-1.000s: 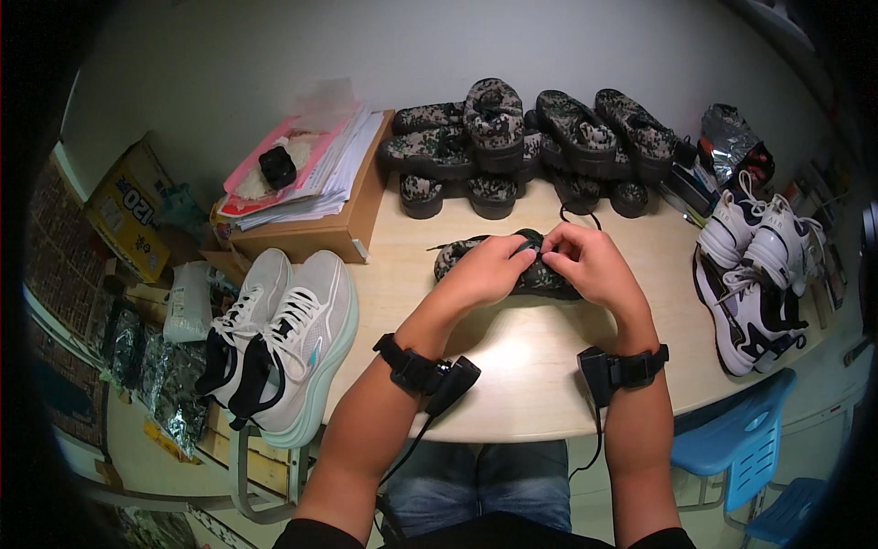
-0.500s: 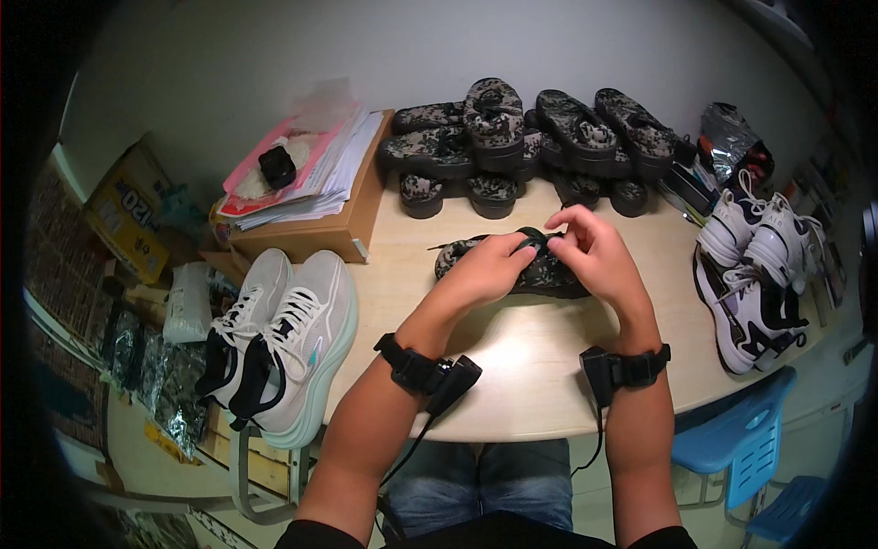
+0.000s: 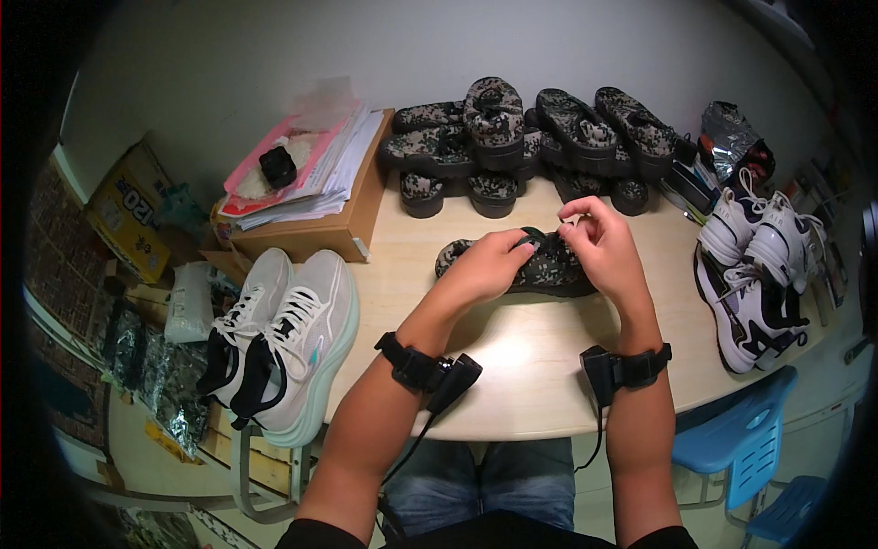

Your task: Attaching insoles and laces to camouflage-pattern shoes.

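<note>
A dark camouflage shoe (image 3: pixel 553 268) with a black sole lies on the table in front of me, its length running left to right. My left hand (image 3: pixel 485 267) is closed on its upper, the thumb pressing near the dark green opening or lacing. Just right of that thumb, my right hand (image 3: pixel 604 252) is raised slightly over the shoe. Its thumb and forefinger pinch together, and whatever thin thing lies between them is too small to make out. My left fingers hide part of the shoe's near side.
Several more camouflage shoes (image 3: pixel 494 128) are piled at the back. Grey-white sneakers (image 3: pixel 315 302) stand at left, white-and-black sneakers (image 3: pixel 759 247) at right. A cardboard box (image 3: pixel 338 233) with papers sits back left. Blue chairs (image 3: pixel 741 439) stand off the table's right edge.
My right hand has lifted a little up and away from the left thumb, its thumb and forefinger now pinched. The left hand has stayed nearly still on the shoe.
</note>
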The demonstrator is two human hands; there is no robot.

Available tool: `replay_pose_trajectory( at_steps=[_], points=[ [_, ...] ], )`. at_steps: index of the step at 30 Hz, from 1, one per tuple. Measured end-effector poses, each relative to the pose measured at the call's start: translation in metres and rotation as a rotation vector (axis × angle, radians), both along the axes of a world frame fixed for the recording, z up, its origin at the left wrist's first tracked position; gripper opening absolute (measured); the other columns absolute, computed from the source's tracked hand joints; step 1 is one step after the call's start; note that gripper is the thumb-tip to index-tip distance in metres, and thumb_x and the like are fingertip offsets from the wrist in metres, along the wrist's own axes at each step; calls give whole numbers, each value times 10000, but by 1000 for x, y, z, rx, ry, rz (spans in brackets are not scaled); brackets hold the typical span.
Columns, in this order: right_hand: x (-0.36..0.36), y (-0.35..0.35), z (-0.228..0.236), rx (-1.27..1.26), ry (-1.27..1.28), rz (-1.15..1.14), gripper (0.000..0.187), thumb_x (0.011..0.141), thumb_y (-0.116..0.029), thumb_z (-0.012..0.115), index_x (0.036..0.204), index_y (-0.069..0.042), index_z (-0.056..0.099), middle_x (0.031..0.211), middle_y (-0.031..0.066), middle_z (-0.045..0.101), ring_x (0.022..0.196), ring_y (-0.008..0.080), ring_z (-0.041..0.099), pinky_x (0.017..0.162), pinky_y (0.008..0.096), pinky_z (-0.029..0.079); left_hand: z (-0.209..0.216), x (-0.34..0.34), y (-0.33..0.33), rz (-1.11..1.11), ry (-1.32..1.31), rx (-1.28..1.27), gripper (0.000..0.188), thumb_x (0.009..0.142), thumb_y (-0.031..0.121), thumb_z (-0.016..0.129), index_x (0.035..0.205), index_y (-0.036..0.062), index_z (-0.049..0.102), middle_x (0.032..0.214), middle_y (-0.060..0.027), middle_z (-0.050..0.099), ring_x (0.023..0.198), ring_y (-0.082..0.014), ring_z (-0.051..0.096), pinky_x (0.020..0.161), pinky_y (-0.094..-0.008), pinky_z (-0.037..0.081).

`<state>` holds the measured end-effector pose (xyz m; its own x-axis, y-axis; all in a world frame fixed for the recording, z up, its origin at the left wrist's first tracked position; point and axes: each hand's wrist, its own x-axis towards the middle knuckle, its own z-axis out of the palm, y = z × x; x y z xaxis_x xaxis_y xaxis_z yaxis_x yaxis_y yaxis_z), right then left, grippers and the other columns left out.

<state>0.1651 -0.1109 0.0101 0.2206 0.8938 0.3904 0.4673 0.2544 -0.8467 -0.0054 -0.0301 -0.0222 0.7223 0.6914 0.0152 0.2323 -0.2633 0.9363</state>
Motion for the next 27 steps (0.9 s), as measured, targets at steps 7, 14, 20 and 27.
replay_pose_trajectory(
  at_steps=[7, 14, 20, 27],
  points=[
    [-8, -5, 1, -120, -314, 90, 105, 817, -57, 643, 890, 3, 596, 583, -19, 468, 538, 59, 417, 494, 245, 345, 4, -1, -2, 1, 6, 12, 237, 973, 170, 463, 1049, -13, 594, 863, 0, 610, 778, -69, 520, 707, -247, 440],
    [2, 1, -5, -40, -109, 12, 125, 836, -89, 625, 897, 13, 586, 656, 83, 561, 587, 131, 497, 569, 287, 420, 6, 0, -4, 25, 23, 30, 241, 969, 169, 461, 1047, -16, 594, 856, -9, 611, 773, -79, 523, 709, -255, 442],
    [-5, -3, -1, -169, -221, 126, 113, 822, -50, 630, 913, 9, 599, 683, 38, 567, 613, 97, 503, 576, 258, 425, 5, -1, -2, 19, 53, 73, 236, 966, 161, 462, 1038, -15, 601, 855, -7, 613, 769, -76, 516, 704, -254, 439],
    [-2, 0, -2, -69, -132, 66, 86, 840, -45, 626, 899, 10, 597, 731, 2, 580, 651, 63, 509, 585, 229, 423, 2, 0, -2, 13, -2, 12, 236, 970, 166, 462, 1054, -10, 595, 860, -4, 613, 774, -74, 515, 707, -252, 438]
  ],
)
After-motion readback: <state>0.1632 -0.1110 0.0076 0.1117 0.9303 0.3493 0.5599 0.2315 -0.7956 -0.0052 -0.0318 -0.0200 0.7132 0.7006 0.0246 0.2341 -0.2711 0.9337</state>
